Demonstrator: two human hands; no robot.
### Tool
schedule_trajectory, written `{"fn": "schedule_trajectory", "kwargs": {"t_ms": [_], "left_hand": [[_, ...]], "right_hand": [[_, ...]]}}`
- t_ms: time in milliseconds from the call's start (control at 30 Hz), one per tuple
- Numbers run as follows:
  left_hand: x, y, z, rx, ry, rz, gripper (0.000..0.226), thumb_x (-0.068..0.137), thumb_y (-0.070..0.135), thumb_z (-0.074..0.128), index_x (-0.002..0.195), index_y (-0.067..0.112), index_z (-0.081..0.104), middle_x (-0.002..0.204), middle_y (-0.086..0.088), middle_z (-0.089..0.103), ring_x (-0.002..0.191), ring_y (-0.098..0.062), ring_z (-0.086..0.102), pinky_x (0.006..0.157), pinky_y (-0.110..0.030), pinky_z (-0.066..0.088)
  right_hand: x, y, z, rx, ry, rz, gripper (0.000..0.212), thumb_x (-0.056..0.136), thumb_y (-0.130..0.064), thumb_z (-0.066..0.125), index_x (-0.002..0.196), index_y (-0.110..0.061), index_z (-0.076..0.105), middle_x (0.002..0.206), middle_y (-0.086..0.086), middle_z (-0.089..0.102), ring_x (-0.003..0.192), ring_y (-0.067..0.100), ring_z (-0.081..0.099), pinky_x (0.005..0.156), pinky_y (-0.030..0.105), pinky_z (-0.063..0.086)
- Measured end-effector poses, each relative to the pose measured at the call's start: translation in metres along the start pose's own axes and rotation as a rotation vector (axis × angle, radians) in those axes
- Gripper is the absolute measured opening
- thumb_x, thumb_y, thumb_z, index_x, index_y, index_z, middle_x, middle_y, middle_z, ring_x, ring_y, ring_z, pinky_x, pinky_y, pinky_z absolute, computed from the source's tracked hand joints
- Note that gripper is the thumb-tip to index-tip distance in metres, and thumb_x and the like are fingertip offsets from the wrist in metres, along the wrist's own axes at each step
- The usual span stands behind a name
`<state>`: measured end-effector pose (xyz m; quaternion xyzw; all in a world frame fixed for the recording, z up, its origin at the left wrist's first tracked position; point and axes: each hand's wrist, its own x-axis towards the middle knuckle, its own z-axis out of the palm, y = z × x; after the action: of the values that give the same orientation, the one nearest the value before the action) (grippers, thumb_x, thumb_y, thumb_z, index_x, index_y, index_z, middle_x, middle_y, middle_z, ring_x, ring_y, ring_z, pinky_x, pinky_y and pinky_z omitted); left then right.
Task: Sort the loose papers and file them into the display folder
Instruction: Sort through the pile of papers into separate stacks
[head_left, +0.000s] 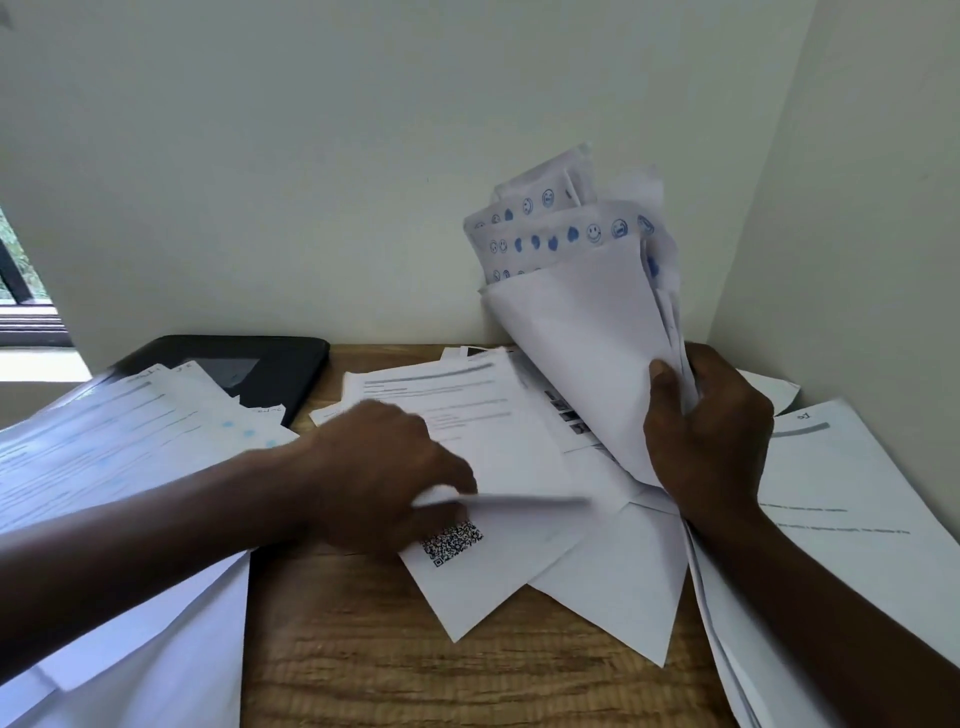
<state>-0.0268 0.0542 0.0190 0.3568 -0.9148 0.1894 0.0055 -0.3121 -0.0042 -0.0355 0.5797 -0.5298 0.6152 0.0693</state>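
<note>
- Folder (270, 374): black, flat, with rounded corners; it lies at the back of the desk (415, 670) against the wall, long axis running left to right.
- Left pile (104, 447): white printed sheets with pale blue dots, fanned loosely. It covers the folder's left and near edges and slopes down toward the viewer.
- Loose sheets (613, 587): a spread of white pages just right of the folder, overlapping at odd angles, their near corners pointing toward the viewer.
- Top sheet (467, 415): lines of grey text, long axis running from near to far, heading toward the wall.
- QR sheet (457, 582): it lies under the top sheet, right of and nearer than the folder, and bears a black QR code.
- Left hand (384, 467): right of the folder, on the loose sheets. The fingers are curled and pinch the lifted near edge of the top sheet; the grip is blurred.
- Bundle (582, 332): well right of the folder, upright. It is narrow at the grip and widens upward like a cone, with blue smiley faces printed on the inner pages.
- Right hand (706, 436): it grips the bundle's lower part, thumb on the front, fingers wrapped behind.
- Right pile (857, 499): farthest from the folder, white sheets with grey text.
</note>
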Motion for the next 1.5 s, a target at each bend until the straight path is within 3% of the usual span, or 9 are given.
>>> {"fn": "schedule_trajectory", "kwargs": {"t_ms": [100,400,567,733,833,967,1133,1400,1500], "left_hand": [[0.002,-0.027,-0.007,0.14,0.264,-0.077,0.025,0.093,0.042,0.053,0.096,0.035,0.076,0.073,0.009,0.074,0.056,-0.021,0.069,0.048,-0.024,0.044],[0.03,-0.039,-0.011,0.319,0.341,0.055,0.006,0.086,0.015,0.07,0.082,0.017,0.067,0.081,-0.004,0.057,0.059,-0.029,0.059,0.045,-0.032,0.044],[0.054,-0.02,0.001,0.282,0.426,0.017,0.013,0.079,0.02,0.078,0.086,0.015,0.069,0.081,-0.005,0.063,0.059,-0.029,0.064,0.049,-0.029,0.034],[0.052,0.003,0.003,0.307,0.665,0.069,0.024,0.095,0.034,0.066,0.111,0.017,0.074,0.11,-0.008,0.071,0.095,-0.03,0.068,0.095,-0.046,0.047],[0.03,0.035,-0.002,0.145,0.412,0.266,0.05,0.098,0.063,0.054,0.128,0.024,0.067,0.128,-0.004,0.066,0.117,-0.026,0.06,0.118,-0.057,0.029],[0.018,0.047,0.005,-0.078,-0.119,0.001,0.079,0.089,0.088,0.035,0.153,0.042,0.032,0.16,0.008,0.035,0.148,-0.017,0.032,0.126,-0.046,0.012],[0.022,0.035,0.011,-0.422,-0.189,-0.165,0.074,0.086,0.079,0.055,0.149,0.048,0.031,0.147,0.019,0.047,0.134,-0.007,0.044,0.114,-0.032,0.035],[0.039,0.024,0.022,-0.102,0.181,-0.177,0.051,0.098,0.028,0.057,0.143,0.034,0.036,0.131,0.005,0.066,0.104,-0.025,0.068,0.08,-0.037,0.049],[0.051,0.012,0.019,0.005,0.334,-0.116,0.051,0.093,0.022,0.059,0.138,0.028,0.035,0.122,-0.004,0.067,0.074,-0.034,0.068,0.063,-0.044,0.055]], "right_hand": [[0.0,-0.001,0.0,-0.056,-0.04,-0.008,0.022,0.097,-0.032,0.054,0.1,-0.014,0.067,0.086,0.007,0.07,0.077,0.037,0.061,0.069,0.042,0.049],[-0.01,-0.019,-0.002,-0.107,-0.315,-0.424,0.07,0.102,-0.031,0.06,0.162,-0.034,0.024,0.147,-0.007,0.057,0.099,0.024,0.069,0.066,0.037,0.056],[-0.016,-0.025,0.003,-0.267,-0.482,-0.64,0.084,0.089,-0.078,0.053,0.156,-0.029,0.04,0.132,-0.009,0.066,0.102,0.015,0.07,0.063,0.032,0.053],[-0.016,-0.014,0.013,-0.314,-0.348,-0.517,0.029,0.094,-0.039,0.056,0.11,-0.018,0.069,0.073,0.007,0.07,0.062,0.037,0.066,0.05,0.034,0.044],[-0.011,-0.007,0.013,-0.223,-0.323,-0.295,0.028,0.096,-0.036,0.052,0.098,-0.012,0.066,0.073,0.016,0.068,0.066,0.043,0.063,0.056,0.042,0.048],[-0.004,0.001,0.011,-0.131,-0.262,-0.125,0.032,0.095,-0.039,0.052,0.092,-0.009,0.065,0.079,0.018,0.069,0.072,0.044,0.063,0.063,0.041,0.046],[-0.003,0.001,0.009,-0.118,-0.28,-0.134,0.038,0.094,-0.038,0.052,0.111,-0.007,0.066,0.09,0.019,0.071,0.081,0.045,0.065,0.069,0.043,0.049],[-0.003,-0.016,-0.006,-0.028,-0.403,-0.222,0.09,0.098,-0.013,0.054,0.16,-0.046,-0.003,0.085,0.015,0.067,0.066,0.032,0.055,0.068,0.044,0.05],[-0.002,-0.022,-0.015,0.024,-0.438,-0.381,0.081,0.103,-0.024,0.054,0.16,-0.051,0.003,0.096,-0.008,0.061,0.066,0.019,0.052,0.068,0.041,0.05]]}}
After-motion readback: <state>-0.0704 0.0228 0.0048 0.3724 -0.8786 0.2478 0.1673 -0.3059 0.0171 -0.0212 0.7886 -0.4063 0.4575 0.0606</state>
